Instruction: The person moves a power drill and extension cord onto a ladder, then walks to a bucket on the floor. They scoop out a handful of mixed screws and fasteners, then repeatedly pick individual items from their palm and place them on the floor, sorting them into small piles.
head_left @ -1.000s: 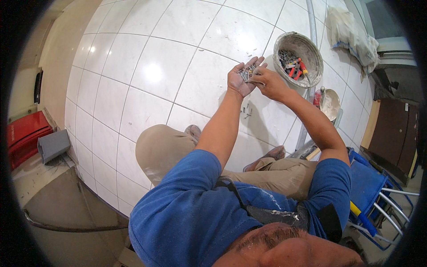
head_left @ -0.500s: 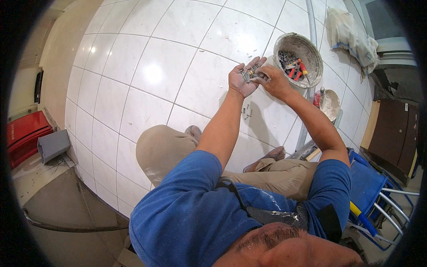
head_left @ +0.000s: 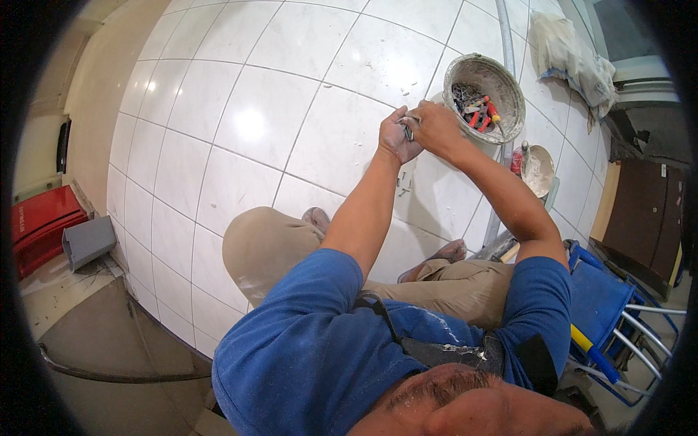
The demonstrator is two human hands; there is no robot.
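My left hand [head_left: 398, 139] is cupped palm up over the tiled floor, holding a small pile of grey metal screws [head_left: 408, 133]. Curled over that palm, my right hand [head_left: 439, 131] covers much of the pile and the left fingertips. Its own fingertips are bent inward, and what they pinch is hidden. A few loose screws [head_left: 403, 183] lie on the floor below my hands. Just right of my right hand stands a dusty bucket [head_left: 518, 94] with a heap of small metal pieces and red-and-yellow handled tools [head_left: 481, 116] in it.
Beside the bucket runs a long metal bar [head_left: 507, 43]. A bowl [head_left: 539, 173] with pale residue sits nearer, next to a red item [head_left: 517, 161]. Farther right are a white sack [head_left: 571, 62] and a blue folding chair [head_left: 602, 291]. At far left is a red box [head_left: 47, 225].
My right hand has moved left, over the left palm, covering most of the screws that showed before. The left fingers have curled up from lying spread.
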